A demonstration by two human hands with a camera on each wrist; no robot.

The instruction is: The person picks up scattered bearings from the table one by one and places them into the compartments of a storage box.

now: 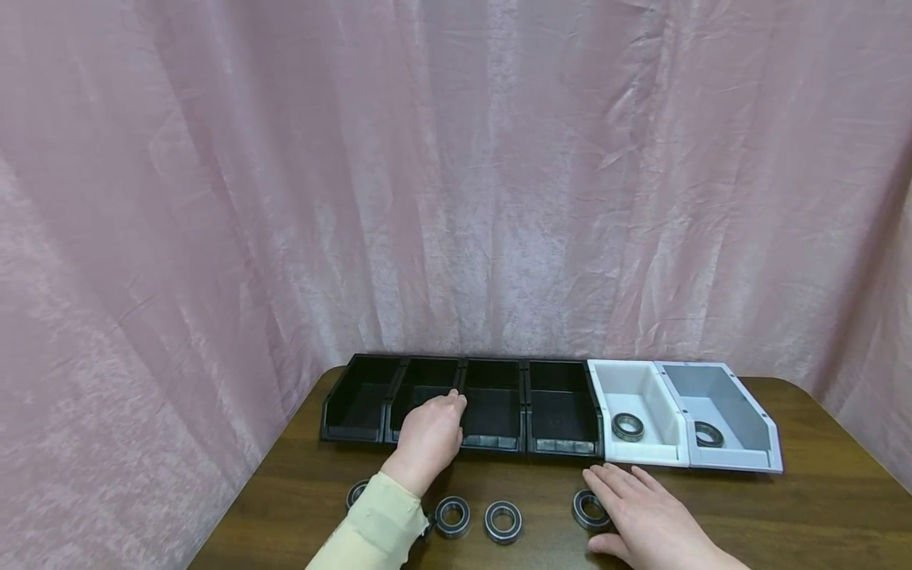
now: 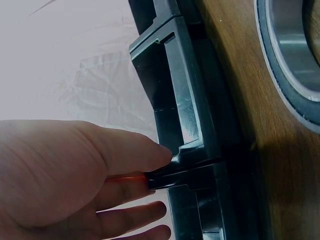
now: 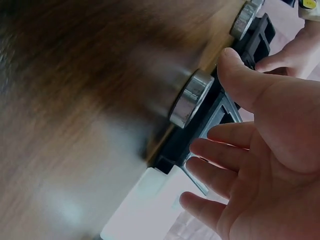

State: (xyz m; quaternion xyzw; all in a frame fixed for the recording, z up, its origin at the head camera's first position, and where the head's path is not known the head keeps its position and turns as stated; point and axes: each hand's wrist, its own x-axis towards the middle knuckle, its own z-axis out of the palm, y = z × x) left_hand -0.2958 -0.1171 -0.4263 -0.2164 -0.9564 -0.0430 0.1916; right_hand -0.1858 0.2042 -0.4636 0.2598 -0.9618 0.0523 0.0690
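Observation:
My left hand [image 1: 431, 435] is at the walls between the second and third black bins [image 1: 492, 404] from the left. In the left wrist view, its thumb and index finger pinch the black bin wall [image 2: 185, 172], with the other fingers loosely extended. My right hand [image 1: 644, 511] is held over the table with fingers straight and thumb apart, beside a ball bearing [image 1: 589, 511] that it partly hides. The right wrist view shows nothing in that palm. Two more bearings, a middle one [image 1: 503, 522] and one nearer the left sleeve [image 1: 452, 516], lie flat on the table.
Another bearing [image 1: 356, 494] is partly hidden by the left sleeve. At the right end of the bin row, a white bin [image 1: 648, 455] and a grey bin [image 1: 744, 459] hold one bearing each. Behind the wooden table [image 1: 271, 491] hangs a pink curtain [image 1: 456, 198].

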